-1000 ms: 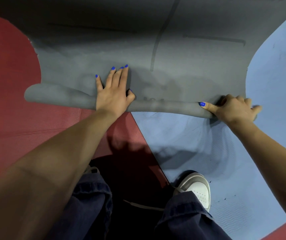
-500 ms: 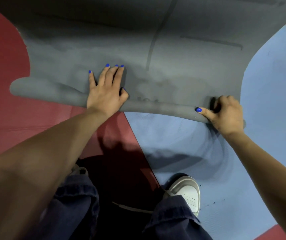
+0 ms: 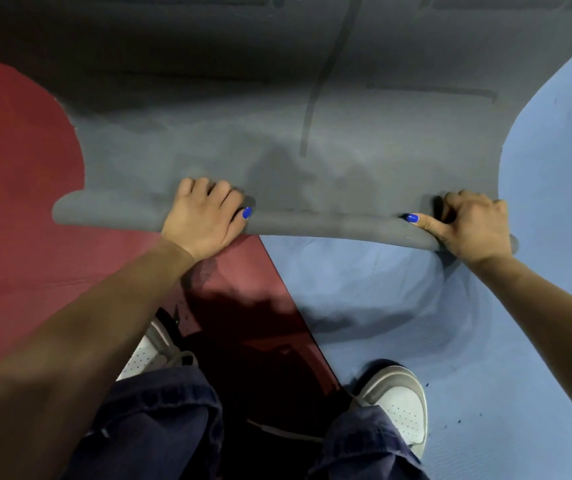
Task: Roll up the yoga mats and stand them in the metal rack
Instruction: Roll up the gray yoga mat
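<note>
A grey yoga mat [image 3: 312, 161] lies spread on the floor ahead of the person, its near edge curled into a thin roll [image 3: 312, 225] that runs from left to right just in front of the feet. The left hand [image 3: 201, 220] sits on the roll left of the middle, fingers curled over its far side and the thumb, with a blue-painted nail, lying along the top. The right hand [image 3: 471, 226] grips the roll near its right end, fingers hooked over the far side and the thumb stretched leftward along the top, so both hands hold the same rolled edge. The rest of the mat lies flat beyond them, marked with dark lines. Under the roll the floor is padded, a red floor mat [image 3: 18, 202] on the left meeting a blue floor mat [image 3: 537, 168] on the right. Nearest the camera are dark blue trousers [image 3: 160, 420] and two white shoes [image 3: 399, 403].
</note>
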